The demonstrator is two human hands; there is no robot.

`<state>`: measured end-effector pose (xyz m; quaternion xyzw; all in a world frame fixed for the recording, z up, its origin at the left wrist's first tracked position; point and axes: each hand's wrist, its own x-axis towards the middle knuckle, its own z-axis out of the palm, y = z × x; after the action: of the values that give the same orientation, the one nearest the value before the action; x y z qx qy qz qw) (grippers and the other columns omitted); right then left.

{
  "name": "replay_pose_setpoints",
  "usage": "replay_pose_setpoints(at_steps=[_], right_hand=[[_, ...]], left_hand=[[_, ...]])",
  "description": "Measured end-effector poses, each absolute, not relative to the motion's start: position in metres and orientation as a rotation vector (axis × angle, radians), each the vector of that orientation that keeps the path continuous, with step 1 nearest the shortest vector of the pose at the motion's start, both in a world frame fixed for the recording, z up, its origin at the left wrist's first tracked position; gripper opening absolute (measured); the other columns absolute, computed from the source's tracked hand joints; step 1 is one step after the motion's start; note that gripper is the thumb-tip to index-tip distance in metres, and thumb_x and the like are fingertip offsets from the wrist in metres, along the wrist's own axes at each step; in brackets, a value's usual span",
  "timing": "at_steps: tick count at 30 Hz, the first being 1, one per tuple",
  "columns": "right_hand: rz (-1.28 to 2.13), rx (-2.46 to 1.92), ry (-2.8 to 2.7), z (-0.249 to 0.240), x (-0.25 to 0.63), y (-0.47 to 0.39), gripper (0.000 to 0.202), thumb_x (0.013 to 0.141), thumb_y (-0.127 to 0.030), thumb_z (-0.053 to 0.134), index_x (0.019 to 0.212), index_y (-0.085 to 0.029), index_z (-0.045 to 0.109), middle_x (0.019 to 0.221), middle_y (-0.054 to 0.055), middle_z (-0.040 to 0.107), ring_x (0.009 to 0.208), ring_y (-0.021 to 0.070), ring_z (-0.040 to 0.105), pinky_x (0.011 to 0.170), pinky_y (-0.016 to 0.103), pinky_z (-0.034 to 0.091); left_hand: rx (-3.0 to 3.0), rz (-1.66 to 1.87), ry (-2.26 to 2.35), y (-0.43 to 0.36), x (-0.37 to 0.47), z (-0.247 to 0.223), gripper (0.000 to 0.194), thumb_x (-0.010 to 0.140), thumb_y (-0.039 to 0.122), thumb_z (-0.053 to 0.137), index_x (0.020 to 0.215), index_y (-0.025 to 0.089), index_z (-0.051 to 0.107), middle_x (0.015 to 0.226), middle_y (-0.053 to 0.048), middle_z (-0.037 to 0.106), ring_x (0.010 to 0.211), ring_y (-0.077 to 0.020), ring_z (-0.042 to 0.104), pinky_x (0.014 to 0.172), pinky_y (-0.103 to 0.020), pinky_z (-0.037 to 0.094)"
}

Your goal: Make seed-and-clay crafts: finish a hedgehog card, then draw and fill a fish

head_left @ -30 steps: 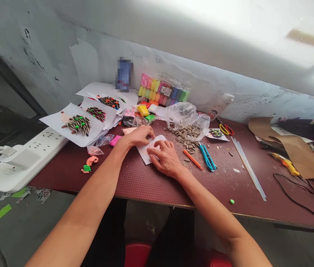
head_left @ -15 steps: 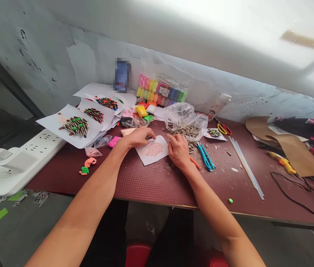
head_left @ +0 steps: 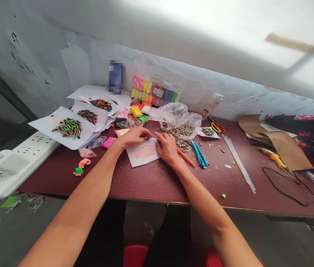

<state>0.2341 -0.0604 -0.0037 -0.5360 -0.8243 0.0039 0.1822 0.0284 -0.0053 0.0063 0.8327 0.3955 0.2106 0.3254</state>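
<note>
A small white sheet of paper (head_left: 142, 160) lies on the maroon tabletop (head_left: 145, 187), between the two hands and partly on the near side of their fingertips. It bears an orange hedgehog-like outline (head_left: 145, 151), rounded and filled with short strokes. The left hand (head_left: 136, 136) is placed at the sheet's far edge, fingers bent; from where I stand, I cannot tell whether it pinches the paper or merely rests there. The right hand (head_left: 168, 147) overlaps the sheet's right edge, its fingers slightly curved and directed away from the person; whether these grip the paper likewise cannot be told. The fingertips of both hands are near each other at the sheet's far side. Right of the sheet, past the right hand: a heap of striped sunflower seeds (head_left: 180, 131), partly under a clear plastic bag (head_left: 175, 111); an orange marker (head_left: 186, 158); and a teal utility knife (head_left: 199, 154). Farther right of the sheet: scissors (head_left: 218, 128) with yellow and red handles, clear glue sticks (head_left: 239, 163) and a yellow glue gun (head_left: 275, 158). Beyond the sheet, near the wall: a pack of coloured modelling clay (head_left: 154, 92). Left of the sheet: a peach-and-green clay lump (head_left: 81, 167) and, farther off, a seed-covered hedgehog (head_left: 70, 128) on paper, near a white power strip (head_left: 41, 146)
</note>
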Motion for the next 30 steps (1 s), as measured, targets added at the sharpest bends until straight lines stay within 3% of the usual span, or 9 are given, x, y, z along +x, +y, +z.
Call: replay_pose_setpoints(at_steps=[3, 7, 11, 15, 18, 21, 30], right_hand=[[0.016, -1.45, -2.391, -0.005, 0.23, -0.06, 0.053, 0.094, -0.013, 0.047, 0.146, -0.02, 0.054, 0.132, 0.014, 0.063, 0.118, 0.0282, 0.051, 0.102, 0.042, 0.038], [-0.004, -1.453, -2.432, -0.006, 0.227, -0.059, 0.047, 0.095, -0.014, 0.047, 0.141, -0.019, 0.058, 0.114, 0.013, 0.069, 0.111, 0.0289, 0.053, 0.099, 0.043, 0.039], [-0.011, -1.479, -2.384, -0.001, 0.234, -0.061, 0.027, 0.095, -0.019, 0.05, 0.11, -0.019, 0.072, 0.102, 0.011, 0.068, 0.1, 0.0269, 0.053, 0.091, 0.039, 0.04], [-0.055, -1.514, -2.274, 0.007, 0.243, -0.066, 0.017, 0.09, -0.017, 0.053, 0.094, -0.019, 0.069, 0.095, 0.01, 0.069, 0.093, 0.0256, 0.055, 0.085, 0.036, 0.041], [-0.005, -1.657, -2.204, 0.014, 0.245, -0.071, 0.016, 0.089, -0.019, 0.054, 0.097, -0.02, 0.067, 0.088, 0.008, 0.07, 0.085, 0.0247, 0.058, 0.076, 0.033, 0.04], [0.061, -1.868, -2.144, 0.021, 0.246, -0.076, 0.019, 0.09, -0.021, 0.055, 0.104, -0.021, 0.067, 0.089, 0.007, 0.072, 0.082, 0.024, 0.062, 0.069, 0.031, 0.036], [0.108, -1.986, -2.146, 0.032, 0.247, -0.08, 0.02, 0.098, -0.028, 0.05, 0.099, -0.022, 0.069, 0.095, 0.005, 0.075, 0.085, 0.0192, 0.064, 0.067, 0.027, 0.031]], left_hand=[[2.155, 0.599, 1.042, -0.004, 0.028, 0.004, 0.039, 0.073, 0.009, 0.052, 0.103, 0.017, 0.076, 0.106, -0.006, 0.079, 0.096, -0.0176, 0.071, 0.092, -0.031, 0.055], [2.143, 0.661, 1.119, -0.002, 0.03, 0.0, 0.036, 0.074, 0.008, 0.051, 0.097, 0.017, 0.077, 0.1, -0.007, 0.079, 0.092, -0.0181, 0.071, 0.09, -0.031, 0.055], [2.13, 0.655, 1.14, -0.003, 0.032, 0.002, 0.034, 0.074, 0.012, 0.053, 0.097, 0.017, 0.078, 0.1, -0.007, 0.079, 0.093, -0.0194, 0.071, 0.09, -0.031, 0.055], [2.118, 0.653, 1.174, -0.006, 0.032, 0.01, 0.031, 0.085, 0.028, 0.052, 0.096, 0.015, 0.077, 0.096, -0.008, 0.078, 0.091, -0.0217, 0.069, 0.086, -0.032, 0.054], [2.119, 0.67, 1.204, -0.007, 0.028, 0.013, 0.037, 0.087, 0.036, 0.05, 0.098, 0.014, 0.077, 0.095, -0.007, 0.078, 0.09, -0.0226, 0.068, 0.083, -0.031, 0.053], [2.135, 0.609, 1.226, -0.006, 0.024, 0.012, 0.034, 0.082, 0.03, 0.053, 0.099, 0.014, 0.077, 0.095, -0.007, 0.078, 0.087, -0.0217, 0.067, 0.082, -0.031, 0.052], [2.146, 0.471, 1.271, -0.005, 0.025, 0.013, 0.029, 0.071, 0.022, 0.055, 0.086, 0.014, 0.078, 0.081, -0.006, 0.075, 0.074, -0.0177, 0.062, 0.069, -0.027, 0.046]])
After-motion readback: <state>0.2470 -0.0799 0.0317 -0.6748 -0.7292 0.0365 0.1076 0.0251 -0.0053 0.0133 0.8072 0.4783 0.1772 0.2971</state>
